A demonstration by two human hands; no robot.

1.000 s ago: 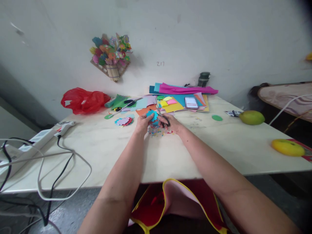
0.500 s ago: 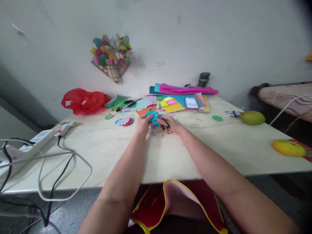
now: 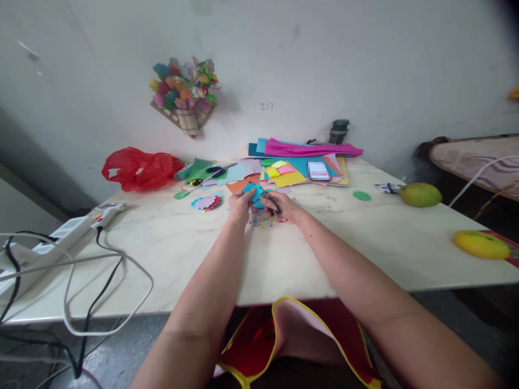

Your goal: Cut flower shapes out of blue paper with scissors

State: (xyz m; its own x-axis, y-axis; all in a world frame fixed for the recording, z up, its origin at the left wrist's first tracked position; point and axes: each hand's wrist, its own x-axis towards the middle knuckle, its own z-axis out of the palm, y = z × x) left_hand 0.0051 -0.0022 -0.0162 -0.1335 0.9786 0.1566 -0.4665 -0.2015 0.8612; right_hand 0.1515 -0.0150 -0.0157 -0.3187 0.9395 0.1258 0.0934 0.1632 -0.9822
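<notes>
Near the middle of the table, my left hand (image 3: 240, 206) pinches a blue paper piece (image 3: 252, 192) with a scalloped edge. My right hand (image 3: 284, 206) is wrapped round the dark handles of a pair of scissors (image 3: 272, 202). The scissor blades point up and away, against the right side of the blue paper. Small coloured paper scraps (image 3: 261, 220) lie beneath both hands. Left of my left hand rests a pile of scalloped paper shapes (image 3: 206, 202), lilac, blue and red.
Coloured sheets (image 3: 290, 178) and a rolled pink sheet (image 3: 312, 148) lie at the back. A red plastic bag (image 3: 138, 167) sits back left, a power strip (image 3: 67, 232) with cables front left. A green fruit (image 3: 420, 194) and a yellow one (image 3: 481, 244) are at the right.
The scissor handles have drawn closer together in my right hand. Both hands stay in nearly the same place, with the blue paper still held.
</notes>
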